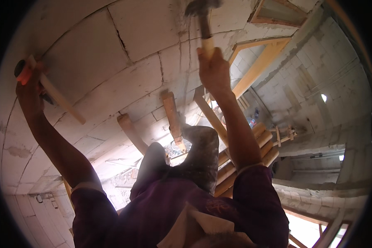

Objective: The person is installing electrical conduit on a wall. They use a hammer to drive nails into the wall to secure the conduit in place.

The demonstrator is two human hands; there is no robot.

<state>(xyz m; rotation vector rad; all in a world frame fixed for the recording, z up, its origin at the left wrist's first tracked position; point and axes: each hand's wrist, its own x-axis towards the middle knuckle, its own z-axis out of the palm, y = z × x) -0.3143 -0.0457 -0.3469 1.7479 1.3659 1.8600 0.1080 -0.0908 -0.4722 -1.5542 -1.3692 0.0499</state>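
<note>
My right hand [215, 74], raised near the middle top, is closed around the pale handle of a hammer [204, 25]. Its dark head is up in front of the block wall [144, 25], and I cannot tell whether it touches. Over at the far left, my left hand [29, 97] is closed around an orange-red tool with a dark round end [24, 74]. Its exact kind is not clear. A thin wooden strip [62, 99] slants down from beside that hand across the wall; whether the fingers hold it too cannot be made out.
Wooden beam ends [172, 118] jut out from the wall near my legs. Round logs [264, 144] lie to the right of my knees. A wooden frame [260, 66] leans at the upper right, and rubble shows far below. An opening [318, 167] breaks the right-hand wall.
</note>
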